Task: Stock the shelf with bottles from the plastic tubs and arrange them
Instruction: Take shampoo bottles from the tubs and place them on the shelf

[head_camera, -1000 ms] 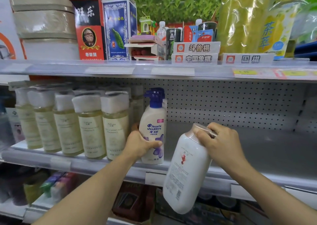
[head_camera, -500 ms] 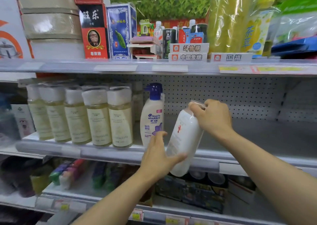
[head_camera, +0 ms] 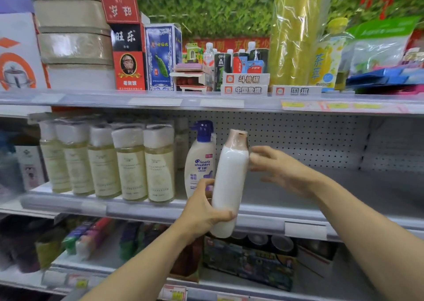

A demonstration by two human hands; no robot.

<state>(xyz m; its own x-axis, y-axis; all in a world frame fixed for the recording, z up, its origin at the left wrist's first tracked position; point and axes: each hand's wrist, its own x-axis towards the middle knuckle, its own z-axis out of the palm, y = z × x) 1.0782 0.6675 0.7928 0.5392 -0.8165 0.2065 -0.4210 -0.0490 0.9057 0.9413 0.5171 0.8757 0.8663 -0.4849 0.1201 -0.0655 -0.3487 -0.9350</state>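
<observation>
My left hand [head_camera: 204, 211] grips the lower half of a tall white bottle [head_camera: 230, 181] with a pinkish cap, held upright in front of the middle shelf [head_camera: 309, 199]. My right hand [head_camera: 278, 170] hovers just right of the bottle's neck, fingers spread, apart from it. A white Head & Shoulders pump bottle [head_camera: 199, 160] with a blue top stands on the shelf directly behind and left of the held bottle. A row of several pale yellow bottles [head_camera: 128, 163] with white caps fills the shelf's left part.
The middle shelf has a perforated back panel [head_camera: 298, 135]. The upper shelf [head_camera: 206, 101] carries boxes and game sets. The lower shelf [head_camera: 247, 261] holds packaged goods. No plastic tubs are in view.
The white bottle went from tilted and low to upright at shelf height. My left hand left the Head & Shoulders bottle and took the white bottle's base; my right hand let go of its cap.
</observation>
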